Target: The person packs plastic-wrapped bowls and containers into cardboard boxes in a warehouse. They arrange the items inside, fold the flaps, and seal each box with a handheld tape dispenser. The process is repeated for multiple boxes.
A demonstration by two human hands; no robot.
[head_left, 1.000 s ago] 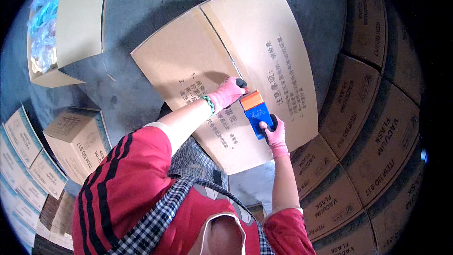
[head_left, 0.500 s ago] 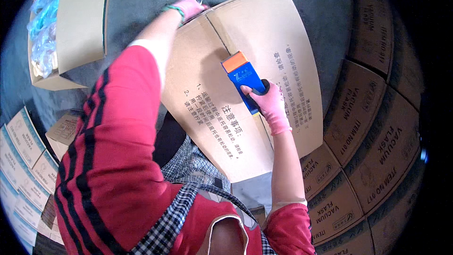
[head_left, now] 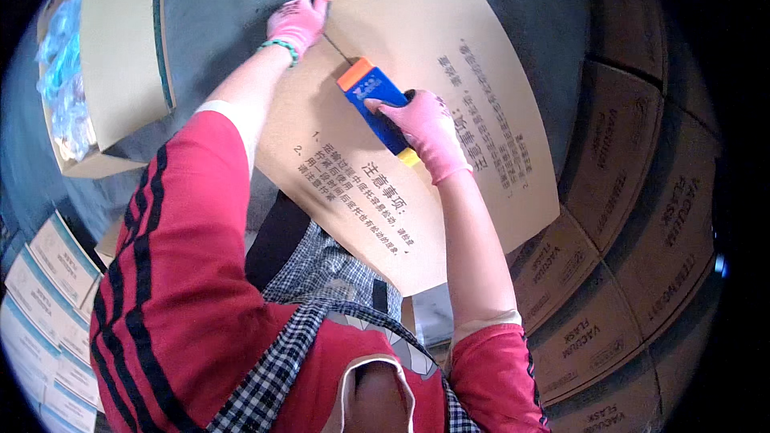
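A large brown carton [head_left: 401, 24] stands before me, its top flaps meeting along a seam. My right hand [head_left: 423, 127], in a pink glove, grips a blue tape dispenser [head_left: 375, 104] with an orange far end and a yellow near end. The dispenser lies along the seam, tilted toward the far left. My left hand [head_left: 298, 22], also gloved in pink with a green band at the wrist, is closed at the carton's far left edge, where the seam ends. Its fingertips are partly hidden there.
At the far left, an open carton [head_left: 120, 40] holds items in clear bluish plastic bags [head_left: 68, 72]. Brown printed cartons [head_left: 618, 152] are stacked along the right. White and blue boxes [head_left: 52, 265] stand at the lower left. Dark floor [head_left: 233, 0] shows between.
The carton has shifted left and up in view. My right hand has brought the dispenser along the seam, closer to the far edge. My left hand has moved slightly left.
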